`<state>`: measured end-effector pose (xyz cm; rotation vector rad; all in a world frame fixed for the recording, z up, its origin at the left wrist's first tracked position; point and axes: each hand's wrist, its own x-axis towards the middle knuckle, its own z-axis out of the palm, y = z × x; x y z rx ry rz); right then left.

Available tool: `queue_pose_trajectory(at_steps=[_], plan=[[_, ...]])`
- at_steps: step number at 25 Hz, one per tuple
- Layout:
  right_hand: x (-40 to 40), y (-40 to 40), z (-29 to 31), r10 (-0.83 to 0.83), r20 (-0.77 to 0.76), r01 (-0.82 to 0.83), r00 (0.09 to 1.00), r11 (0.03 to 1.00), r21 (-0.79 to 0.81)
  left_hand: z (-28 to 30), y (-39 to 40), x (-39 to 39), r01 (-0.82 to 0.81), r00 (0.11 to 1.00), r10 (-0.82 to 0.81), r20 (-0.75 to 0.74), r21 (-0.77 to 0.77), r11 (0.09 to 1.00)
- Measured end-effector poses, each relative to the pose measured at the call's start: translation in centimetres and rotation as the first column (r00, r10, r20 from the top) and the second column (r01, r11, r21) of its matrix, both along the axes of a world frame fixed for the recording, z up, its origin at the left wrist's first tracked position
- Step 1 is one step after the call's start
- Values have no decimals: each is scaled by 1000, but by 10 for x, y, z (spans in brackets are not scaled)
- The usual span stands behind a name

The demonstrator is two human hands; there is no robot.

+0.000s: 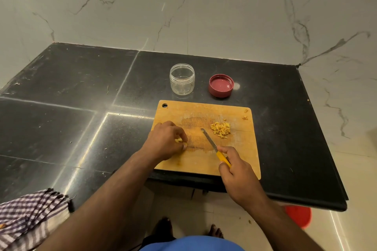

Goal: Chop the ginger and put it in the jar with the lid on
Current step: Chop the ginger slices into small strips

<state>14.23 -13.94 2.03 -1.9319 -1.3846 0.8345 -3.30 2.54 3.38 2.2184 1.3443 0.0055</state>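
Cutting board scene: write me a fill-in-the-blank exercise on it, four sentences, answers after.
1. The right hand grips a knife with a ____ handle.
2. The jar stands open; its red lid lies to its ____.
3. The pile of chopped ginger lies on the ____.
4. The left hand pinches a piece of ____.

Answers: yellow; right; cutting board; ginger

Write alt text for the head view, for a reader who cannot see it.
A person's left hand pinches a ginger piece on a cutting board while the right hand holds a knife beside a pile of chopped ginger. Behind the board, an empty open jar and its red lid sit apart on the counter.
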Motion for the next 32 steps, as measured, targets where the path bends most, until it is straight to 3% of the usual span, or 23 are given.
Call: queue_pose_trajectory(at_steps=[3, 7, 12, 20, 24, 32], plan=[[1, -1, 5, -9, 11, 9, 1000, 1000, 14, 2, 2, 3, -8, 999, 9, 38, -48, 999], [3, -2, 11, -52, 78, 44, 996, 994, 99, 8, 4, 8, -69, 976, 99, 195, -155, 986], [10, -2, 4, -23, 143, 29, 989, 999, -41, 10, 4, 19, -110, 951, 145, 272, -140, 984], [12, -4, 6, -53, 87, 56, 995, 998, -35, -1, 10, 39, -121, 958, 133, 256, -64, 991], [10, -8, 5, -38, 62, 41, 997, 998, -37, -5, 17, 37, -130, 981, 128, 146, 4, 992], [6, -5, 5, -39, 59, 43, 997, 998, -52, -5, 25, 33, 7, 1000, -8, 26, 27, 1000]])
